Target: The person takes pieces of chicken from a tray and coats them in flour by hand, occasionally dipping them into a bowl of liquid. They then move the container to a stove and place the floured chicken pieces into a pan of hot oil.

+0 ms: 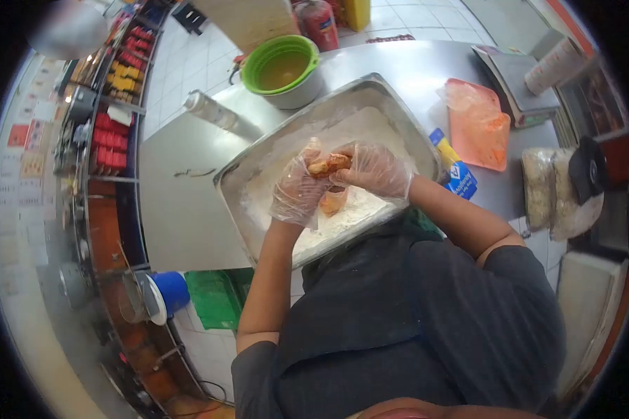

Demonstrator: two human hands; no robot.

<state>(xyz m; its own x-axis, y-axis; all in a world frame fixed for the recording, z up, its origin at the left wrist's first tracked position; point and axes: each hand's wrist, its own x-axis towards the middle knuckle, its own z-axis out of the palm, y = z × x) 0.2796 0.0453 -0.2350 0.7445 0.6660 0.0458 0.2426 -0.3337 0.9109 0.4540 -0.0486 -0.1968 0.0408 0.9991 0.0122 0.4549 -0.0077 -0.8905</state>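
Observation:
Both of my hands wear clear plastic gloves and meet above a large metal tray [241,183] of white flour [356,209]. Between them is a reddish-orange piece of raw meat [330,165], which looks like chicken. My left hand [297,183] grips its left end. On its right end, the fingers of my right hand [374,171] are closed. A second orange-coated piece of meat [333,202] lies in the flour just below my hands. Gloves and fingers partly hide the held piece.
Beyond the tray stand a green colander [258,64] over a pot and a clear bottle [213,110]. To the right are an orange-stained pink tray [476,150] with a plastic bag, a blue-and-yellow packet [461,178] and a metal box-like appliance [521,87]. The steel table [182,209] holds these.

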